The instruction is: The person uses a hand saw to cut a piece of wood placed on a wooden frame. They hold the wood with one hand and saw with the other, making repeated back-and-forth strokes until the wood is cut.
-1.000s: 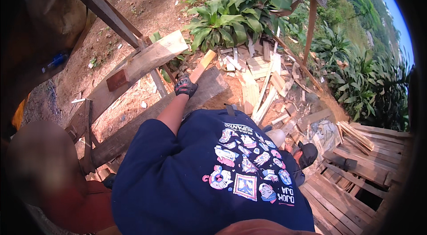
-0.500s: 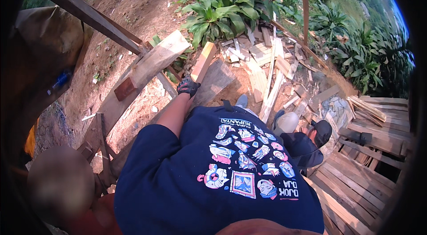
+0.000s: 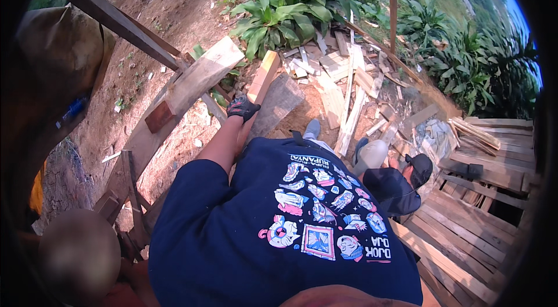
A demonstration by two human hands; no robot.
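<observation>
My left hand (image 3: 243, 108), in a black glove, is closed on the near end of a squared wooden beam (image 3: 263, 77). The beam points away from me, its far end pale and sunlit. Just right of it lies a flat grey-brown board (image 3: 279, 105). A thick plank (image 3: 209, 69) slants past on the left, with a short reddish block (image 3: 160, 117) against it. A strip of skin shows beside my left forearm; I cannot tell what it belongs to. My right hand does not show; my dark blue printed shirt (image 3: 279, 214) fills the lower middle.
Someone in a dark cap (image 3: 419, 170) is low down at my right. Another person's blurred head (image 3: 80, 257) is close at lower left. Wood offcuts (image 3: 334, 66) litter the ground ahead. A slatted wooden platform (image 3: 465, 225) lies right; a dark post (image 3: 110, 16) slants across upper left.
The view has shifted slightly left-to-right, so most things sit a little further left. My left hand keeps its grip on the beam. By the capped person, a patch of skin now shows near a pale knee.
</observation>
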